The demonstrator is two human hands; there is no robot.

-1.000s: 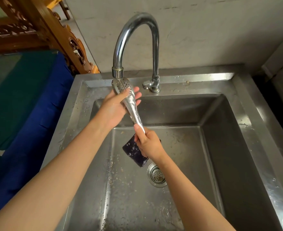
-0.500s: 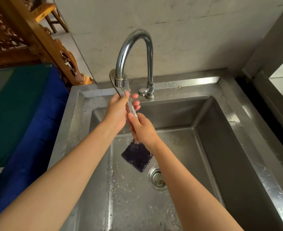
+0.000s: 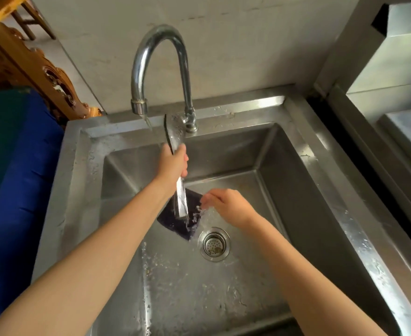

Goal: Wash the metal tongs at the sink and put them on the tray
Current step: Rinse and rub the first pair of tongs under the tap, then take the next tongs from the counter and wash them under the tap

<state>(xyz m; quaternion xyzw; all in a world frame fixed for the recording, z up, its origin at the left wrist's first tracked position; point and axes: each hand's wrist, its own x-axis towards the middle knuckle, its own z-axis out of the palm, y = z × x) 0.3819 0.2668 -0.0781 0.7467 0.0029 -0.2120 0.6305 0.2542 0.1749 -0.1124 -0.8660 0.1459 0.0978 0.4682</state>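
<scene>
Stainless steel on every side: from the head camera, my left hand is closed around the middle of the long shiny metal tongs, holding them nearly upright over the square steel sink basin. The broad upper end of the tongs rises above my fist, just beside the base of the curved chrome faucet; the straight lower end points down into the basin. Water leaves the spout in a thin stream and splashes around that lower end. Beneath it, a dark purple square scrubbing pad lies on the basin floor, next to the round perforated drain strainer. My right hand hovers to the right of the tongs, apart from them, its fingers loosely curled and holding nothing, wet spray at their tips. Droplets speckle the basin floor and the sink's rim. At far left sits a blue and green covered surface, with carved golden wooden furniture behind it
</scene>
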